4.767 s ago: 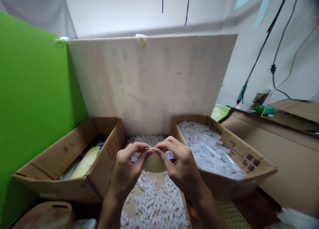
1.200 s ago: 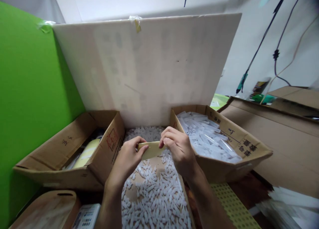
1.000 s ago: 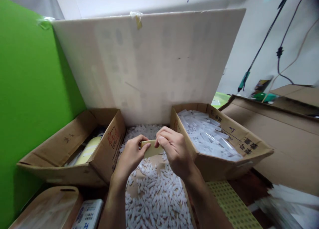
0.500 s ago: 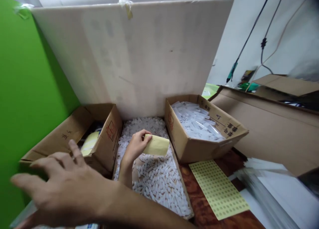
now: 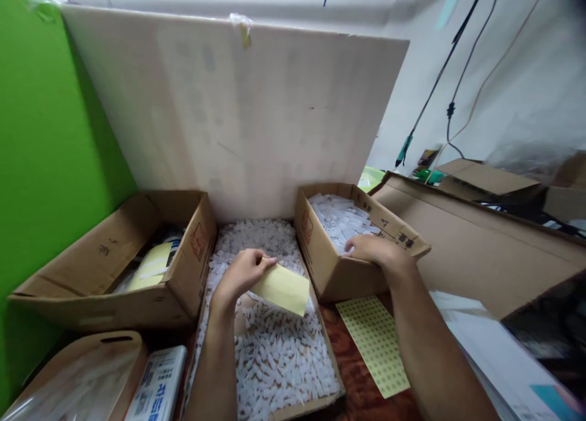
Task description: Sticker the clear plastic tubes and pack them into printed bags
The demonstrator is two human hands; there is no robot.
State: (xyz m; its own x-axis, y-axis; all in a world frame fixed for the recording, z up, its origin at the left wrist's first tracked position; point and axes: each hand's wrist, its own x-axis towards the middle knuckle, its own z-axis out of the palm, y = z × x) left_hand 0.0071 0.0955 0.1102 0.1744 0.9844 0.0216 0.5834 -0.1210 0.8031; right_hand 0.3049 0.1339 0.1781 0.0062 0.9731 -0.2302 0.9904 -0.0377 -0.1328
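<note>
While between left fingers (image 5: 268,262), paper (image 5: 284,288) aslant.

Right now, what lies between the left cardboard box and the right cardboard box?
In the head view, a shallow tray of small white pieces lies between them; the left hand holds yellow paper above it.
</note>
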